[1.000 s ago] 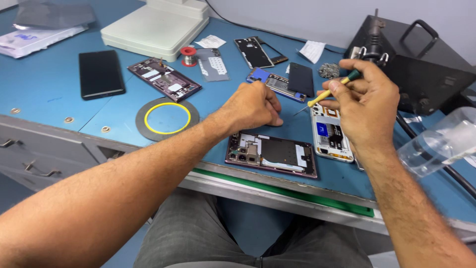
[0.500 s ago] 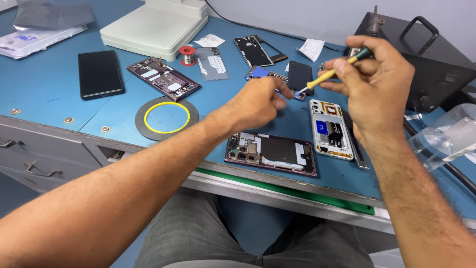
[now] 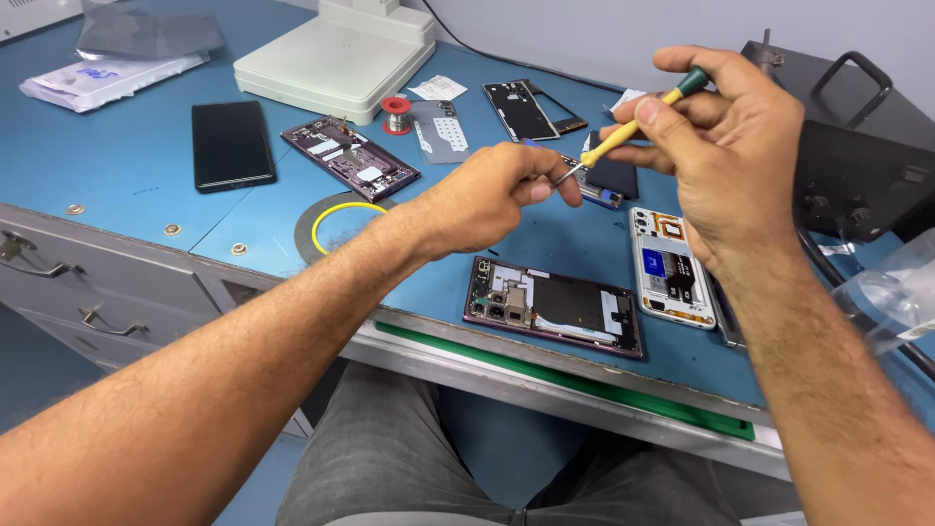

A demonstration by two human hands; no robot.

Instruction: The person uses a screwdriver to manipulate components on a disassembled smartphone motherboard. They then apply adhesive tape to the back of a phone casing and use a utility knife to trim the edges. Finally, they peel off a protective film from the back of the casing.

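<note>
My right hand (image 3: 730, 146) grips a small screwdriver (image 3: 633, 122) with a yellow shaft and green cap, held above the blue worktop with its tip pointing left. My left hand (image 3: 487, 195) is raised with its fingers pinched at that metal tip; whether it holds a tiny part there I cannot tell. Below the hands lies an opened dark phone (image 3: 555, 307) with its insides exposed. Beside it, to the right, lies an opened white phone (image 3: 672, 268).
Another opened phone (image 3: 351, 156), a black phone face down (image 3: 232, 144), a solder spool (image 3: 395, 107), a phone frame (image 3: 521, 109) and a grey round mat with a yellow ring (image 3: 326, 224) lie farther back. A white machine (image 3: 341, 58) and black box (image 3: 857, 146) stand behind. Drawers (image 3: 88, 292) sit below left.
Both hands have risen off the worktop and come closer together. My left hand has lifted from the parts on the table to pinch at the screwdriver tip.
</note>
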